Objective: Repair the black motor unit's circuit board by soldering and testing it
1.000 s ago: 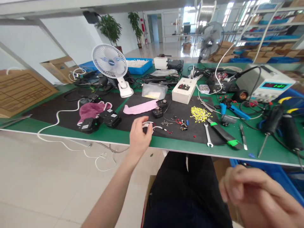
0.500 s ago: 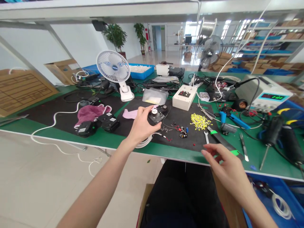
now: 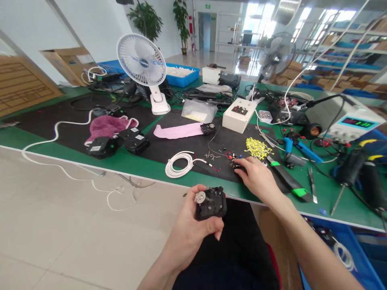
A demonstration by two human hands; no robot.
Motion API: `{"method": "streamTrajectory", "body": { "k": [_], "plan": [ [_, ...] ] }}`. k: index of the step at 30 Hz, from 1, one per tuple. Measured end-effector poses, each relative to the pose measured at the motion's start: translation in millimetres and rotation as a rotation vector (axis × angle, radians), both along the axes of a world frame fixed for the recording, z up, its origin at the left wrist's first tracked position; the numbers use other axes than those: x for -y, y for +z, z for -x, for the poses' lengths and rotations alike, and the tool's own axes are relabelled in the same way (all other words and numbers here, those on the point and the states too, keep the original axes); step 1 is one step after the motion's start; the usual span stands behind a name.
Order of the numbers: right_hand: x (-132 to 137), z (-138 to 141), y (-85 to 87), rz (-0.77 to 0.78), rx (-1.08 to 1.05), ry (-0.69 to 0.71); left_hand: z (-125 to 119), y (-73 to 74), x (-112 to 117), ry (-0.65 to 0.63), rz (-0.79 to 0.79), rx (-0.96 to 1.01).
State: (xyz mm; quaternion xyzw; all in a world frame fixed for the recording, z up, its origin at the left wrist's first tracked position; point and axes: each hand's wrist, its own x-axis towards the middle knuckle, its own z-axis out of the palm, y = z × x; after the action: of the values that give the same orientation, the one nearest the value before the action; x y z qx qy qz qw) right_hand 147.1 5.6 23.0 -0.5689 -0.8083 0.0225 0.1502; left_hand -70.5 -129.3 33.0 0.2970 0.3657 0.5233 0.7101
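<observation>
My left hand [image 3: 193,231] is closed around a small black motor unit [image 3: 211,202] with a silver disc on top, held above my lap in front of the bench edge. My right hand [image 3: 256,177] reaches onto the black mat [image 3: 169,147], fingers curled over a small cluster of electronic parts [image 3: 234,164]; whether it grips any is hidden. A coil of white cable [image 3: 179,164] lies on the mat to the left of that hand. A second black unit [image 3: 208,128] rests on a pink strip [image 3: 178,131].
A white desk fan [image 3: 142,66], a white control box [image 3: 240,114], yellow components [image 3: 256,147], a green-handled knife [image 3: 287,179], a wrench, blue tools, soldering irons [image 3: 347,169] and a power supply [image 3: 353,119] crowd the green bench. Black units and a pink cloth [image 3: 105,127] lie left.
My left hand lifted the black motor unit off the mat and pulled it back toward my lap. My right hand moved forward onto the mat to the small parts. The view tilted down.
</observation>
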Motion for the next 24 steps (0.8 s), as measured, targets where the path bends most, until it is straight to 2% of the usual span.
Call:
{"method": "streamTrajectory", "body": {
  "k": [5,10,14,20,24],
  "plan": [
    [-0.6,-3.3,-3.8,-0.029,-0.03,-0.018,-2.9,-5.0,15.7,0.008,-0.015,-0.065],
    [10.1,-15.7,-2.1,-0.069,-0.073,-0.025,-11.9,-17.3,12.3,0.173,-0.027,-0.124],
    [13.0,-22.0,-1.3,-0.062,-0.022,-0.026,-20.4,-25.4,10.5,0.211,-0.023,-0.136],
    [9.4,-32.8,1.8,-0.004,0.014,0.011,-25.0,-19.4,14.4,0.24,0.011,-0.155],
    [3.7,-47.8,1.3,0.012,0.016,-0.004,-22.2,-20.7,13.7,0.225,0.003,-0.159]
  ]
}}
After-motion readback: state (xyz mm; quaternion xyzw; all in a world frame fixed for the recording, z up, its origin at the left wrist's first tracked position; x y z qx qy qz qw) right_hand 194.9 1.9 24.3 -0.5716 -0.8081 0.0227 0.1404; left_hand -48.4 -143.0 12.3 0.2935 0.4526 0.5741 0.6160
